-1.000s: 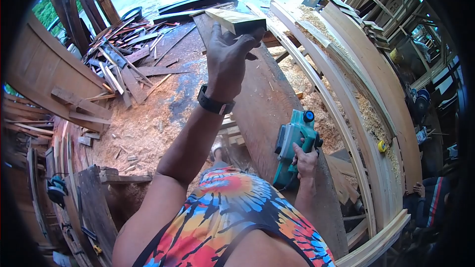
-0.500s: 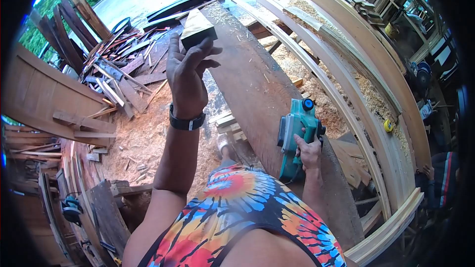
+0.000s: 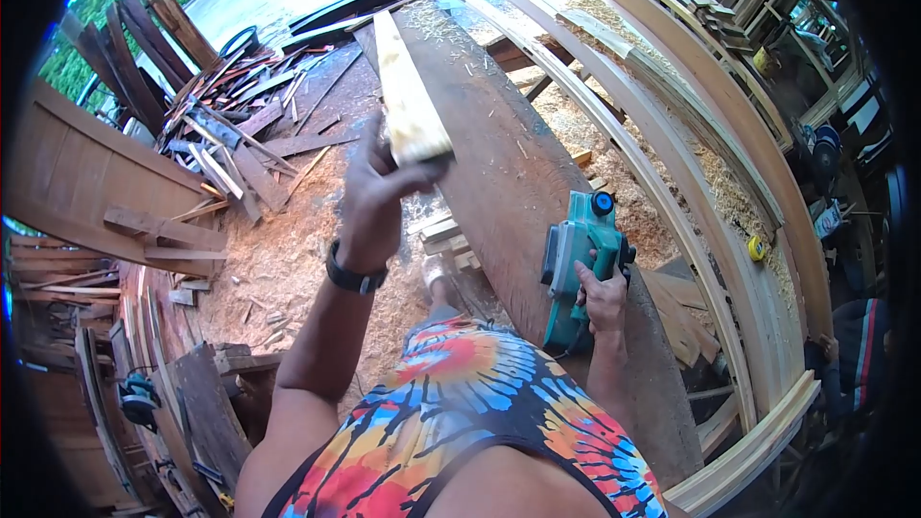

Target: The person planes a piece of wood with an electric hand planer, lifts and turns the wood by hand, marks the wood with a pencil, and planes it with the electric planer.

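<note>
My left hand [image 3: 376, 206], wearing a dark wristband, grips the near end of a pale wooden piece [image 3: 403, 96]. The piece points away from me, over the left edge of a wide brown plank [image 3: 494, 144]. My right hand [image 3: 602, 299] is closed round the handle of a teal power planer [image 3: 576, 242], which is over the plank at its right side. The planer's blue knob faces away from me. Its underside is hidden.
Long curved boards [image 3: 662, 163] with shavings run along the right, a yellow tape measure [image 3: 756, 248] on them. Scrap wood [image 3: 230, 134] is heaped at the left. A co-worker's dark sleeve [image 3: 868, 350] shows far right. Another power tool [image 3: 139, 398] lies lower left.
The wooden piece, earlier raised with its dark end toward me, is now lowered, its pale long face showing. My left hand has moved left and nearer me. My right hand still holds the planer.
</note>
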`<state>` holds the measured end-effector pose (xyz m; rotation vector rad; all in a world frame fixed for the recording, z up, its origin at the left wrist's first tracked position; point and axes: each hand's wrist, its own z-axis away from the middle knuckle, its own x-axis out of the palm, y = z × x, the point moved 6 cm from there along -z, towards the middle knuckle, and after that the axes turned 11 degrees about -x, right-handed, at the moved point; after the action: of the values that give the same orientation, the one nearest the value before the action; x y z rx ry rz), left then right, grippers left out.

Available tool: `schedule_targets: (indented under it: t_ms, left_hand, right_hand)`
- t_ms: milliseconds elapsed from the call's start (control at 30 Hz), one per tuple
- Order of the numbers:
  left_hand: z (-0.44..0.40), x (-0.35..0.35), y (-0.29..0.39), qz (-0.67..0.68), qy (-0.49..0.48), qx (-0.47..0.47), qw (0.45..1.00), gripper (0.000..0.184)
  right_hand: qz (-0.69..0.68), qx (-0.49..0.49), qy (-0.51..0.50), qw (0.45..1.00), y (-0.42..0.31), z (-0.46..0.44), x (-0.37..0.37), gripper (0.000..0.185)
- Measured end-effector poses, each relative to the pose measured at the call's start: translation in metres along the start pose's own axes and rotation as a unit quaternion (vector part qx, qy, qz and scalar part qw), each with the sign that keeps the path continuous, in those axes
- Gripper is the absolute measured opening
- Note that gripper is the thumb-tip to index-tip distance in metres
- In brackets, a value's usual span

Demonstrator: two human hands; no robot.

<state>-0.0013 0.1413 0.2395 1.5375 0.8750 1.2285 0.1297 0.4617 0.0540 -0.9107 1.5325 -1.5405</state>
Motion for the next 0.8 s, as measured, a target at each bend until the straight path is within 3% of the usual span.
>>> schedule_targets:
  t_ms: [67, 200, 333, 433, 567, 667, 700, 800]
  left_hand:
    - [0.018, 0.007, -0.04, 0.038, -0.027, -0.087, 0.995, 0.1]
    - [0.043, -0.011, -0.163, -0.046, -0.008, -0.222, 0.974, 0.118]
    - [0.053, -0.035, -0.272, -0.179, 0.029, -0.165, 0.969, 0.114]
    - [0.047, -0.028, -0.283, -0.289, 0.033, -0.121, 0.949, 0.11]
    - [0.044, -0.01, -0.263, -0.468, 0.07, -0.246, 0.846, 0.112]
    - [0.038, -0.006, -0.263, -0.572, 0.08, -0.071, 0.814, 0.118]
    - [0.034, -0.01, -0.262, -0.552, 0.056, -0.02, 0.832, 0.118]
    - [0.015, -0.015, -0.265, -0.681, -0.048, -0.041, 0.73, 0.116]
  right_hand:
    - [0.003, 0.005, -0.001, 1.0, 0.001, -0.001, 0.0, 0.043]
    - [-0.021, 0.03, -0.027, 0.999, 0.013, -0.001, -0.004, 0.048]
    - [-0.082, 0.063, -0.051, 0.993, 0.007, 0.0, -0.006, 0.053]
    - [-0.111, 0.054, -0.058, 0.991, 0.011, -0.001, -0.008, 0.056]
    - [-0.121, 0.062, -0.066, 0.988, 0.012, 0.002, -0.008, 0.056]
    - [-0.113, 0.068, -0.058, 0.99, 0.012, 0.001, -0.007, 0.057]
    - [-0.108, 0.067, -0.053, 0.99, 0.011, 0.001, -0.006, 0.057]
    - [-0.105, 0.057, -0.058, 0.991, 0.008, 0.0, -0.004, 0.06]
